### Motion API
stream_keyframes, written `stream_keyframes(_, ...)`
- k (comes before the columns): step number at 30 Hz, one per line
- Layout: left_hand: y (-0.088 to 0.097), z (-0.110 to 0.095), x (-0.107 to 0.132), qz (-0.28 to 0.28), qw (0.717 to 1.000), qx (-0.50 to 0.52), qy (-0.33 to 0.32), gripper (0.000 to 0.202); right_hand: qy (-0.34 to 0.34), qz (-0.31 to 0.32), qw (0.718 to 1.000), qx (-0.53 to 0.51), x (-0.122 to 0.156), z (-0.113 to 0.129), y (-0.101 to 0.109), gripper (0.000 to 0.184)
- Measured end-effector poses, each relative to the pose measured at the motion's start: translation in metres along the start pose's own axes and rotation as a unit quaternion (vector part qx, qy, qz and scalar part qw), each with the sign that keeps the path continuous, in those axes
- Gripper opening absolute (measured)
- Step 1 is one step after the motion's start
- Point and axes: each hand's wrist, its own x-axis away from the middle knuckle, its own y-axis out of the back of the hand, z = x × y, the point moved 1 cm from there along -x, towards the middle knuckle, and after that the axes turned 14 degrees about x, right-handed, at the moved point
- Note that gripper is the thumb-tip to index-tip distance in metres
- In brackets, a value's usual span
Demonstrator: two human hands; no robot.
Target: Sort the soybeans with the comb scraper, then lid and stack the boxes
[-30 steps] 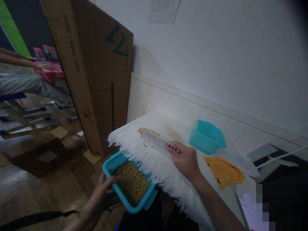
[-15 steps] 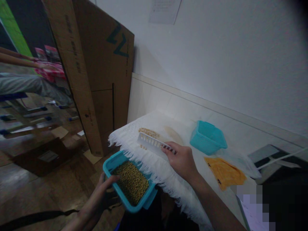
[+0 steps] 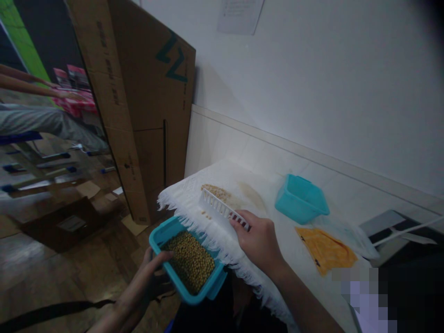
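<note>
My left hand [image 3: 156, 268] grips the near-left rim of a turquoise plastic basket [image 3: 163, 231], thumb over the edge. Yellowish soybeans [image 3: 192, 261] fill its bottom; it is held just under the fringed edge of a white cloth [image 3: 187, 189]. In my right hand [image 3: 260, 238] is a white slotted plastic strip, perhaps a divider [image 3: 220, 206], standing on its long edge on the cloth. Behind the strip lies a pile of pale grains or beans [image 3: 217, 192]. A few loose beans [image 3: 206, 214] sit on its near side.
A second turquoise basket [image 3: 300, 203] stands on the table by the wall, with an orange cloth or bag [image 3: 324, 249] and clear plastic nearby. A tall cardboard box [image 3: 152, 92] rises at left. Beyond it, another person's arms [image 3: 41, 88] rest over red-checked fabric.
The slotted strip and my right hand have shifted slightly toward me and to the left. The basket in my left hand stays almost where it was.
</note>
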Motion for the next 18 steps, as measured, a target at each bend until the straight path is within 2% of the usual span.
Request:
stream_keyframes(4,-0.001,0.0,0.0,-0.001,1.0,0.003,-0.002,0.084,0.014,0.01,1.0,-0.016,0.005,0.002,0.0,0.024)
stream_keyframes(10,0.001,-0.001,-0.002,0.006,1.0,0.007,-0.005,0.078,0.073,-0.039,0.996,-0.019,0.017,0.007,0.001,0.028)
stream_keyframes(15,0.006,0.001,-0.008,0.003,1.0,-0.001,-0.017,0.074,0.165,-0.074,0.983,-0.011,0.032,0.017,0.017,0.029)
stream_keyframes(18,0.007,0.002,-0.01,0.002,1.0,0.007,-0.015,0.077,0.175,-0.087,0.98,-0.024,0.039,0.023,0.026,0.028)
